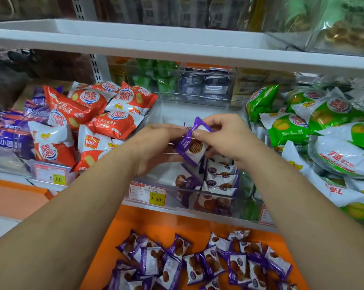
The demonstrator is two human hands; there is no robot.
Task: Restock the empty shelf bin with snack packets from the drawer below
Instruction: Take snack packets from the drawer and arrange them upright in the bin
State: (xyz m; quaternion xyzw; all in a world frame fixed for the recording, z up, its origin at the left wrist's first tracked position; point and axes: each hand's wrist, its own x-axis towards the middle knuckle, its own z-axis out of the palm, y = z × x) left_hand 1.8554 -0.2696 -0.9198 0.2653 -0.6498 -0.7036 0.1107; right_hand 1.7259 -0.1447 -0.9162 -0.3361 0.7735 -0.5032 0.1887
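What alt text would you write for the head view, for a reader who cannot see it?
The left hand and right hand hold a purple snack packet over a clear shelf bin, a few matching packets at its front. More loose packets lie in the orange drawer below.
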